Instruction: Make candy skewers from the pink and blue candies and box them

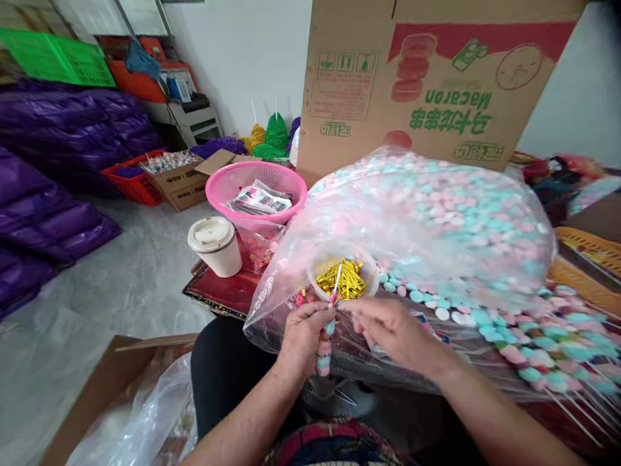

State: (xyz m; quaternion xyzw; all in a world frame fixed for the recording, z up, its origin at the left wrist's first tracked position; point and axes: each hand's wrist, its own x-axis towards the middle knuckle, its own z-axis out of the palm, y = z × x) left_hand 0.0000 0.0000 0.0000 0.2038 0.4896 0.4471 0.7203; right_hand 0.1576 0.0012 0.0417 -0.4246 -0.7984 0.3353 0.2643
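Observation:
My left hand (301, 333) is closed around the neck of a wrapped marshmallow skewer (323, 357). Pink and pale blue marshmallows hang below the fist, and the white stick (337, 278) points up and away. At the gathered wrapper just above the left fingers, my right hand (388, 323) has its fingertips pinched together; what they grip is too small to make out. Directly beyond both hands stands a round plastic tub (373, 285) of gold twist ties (347, 278). A few small red pieces (301, 298) lie left of it.
A big clear bag of marshmallows (436, 207) covers much of the table, before a cardboard box (349, 84). Several marshmallow skewers (557, 349) lie at right. A white lidded cup (218, 249) and a pink basket (218, 188) stand left. An open carton (92, 401) sits beside my leg.

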